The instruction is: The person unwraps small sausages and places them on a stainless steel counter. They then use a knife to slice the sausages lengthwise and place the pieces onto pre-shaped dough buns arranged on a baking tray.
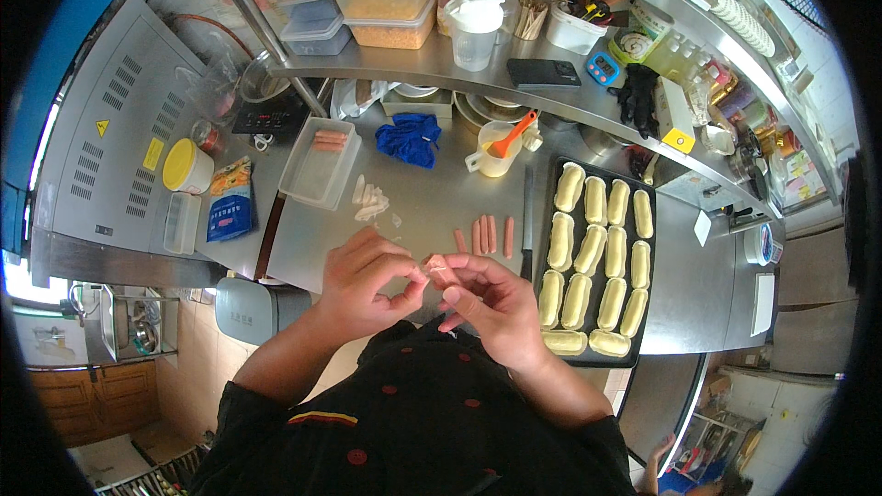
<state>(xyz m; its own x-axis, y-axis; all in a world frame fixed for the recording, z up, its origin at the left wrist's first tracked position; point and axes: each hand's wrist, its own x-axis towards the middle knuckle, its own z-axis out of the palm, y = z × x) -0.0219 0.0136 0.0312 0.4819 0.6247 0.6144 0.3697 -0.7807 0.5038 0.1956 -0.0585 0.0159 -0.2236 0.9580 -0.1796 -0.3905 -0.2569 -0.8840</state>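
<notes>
My right hand [496,303] holds a sausage [439,270] in front of my chest. The thumb and forefinger of my left hand [372,282] pinch at its near end; whether they grip a bit of casing cannot be told. Beyond my hands, several sausages [488,234] lie on the steel worktop [427,200], with a long knife [528,220] to their right. A heap of whitish peeled casings [371,200] lies at the left. More sausages [331,140] are in a clear plastic tub [303,172]. A black baking tray [648,269] bears rows of long pale dough pieces [590,249] in paper cases.
Behind the worktop area are a blue cloth [408,140] and a measuring jug [490,160] with an orange spatula [513,134]. A steel shelf [413,69] overhangs the back, holding tubs, a phone [544,73] and a blue timer [603,68]. Part of another person's arm [658,458] shows at lower right.
</notes>
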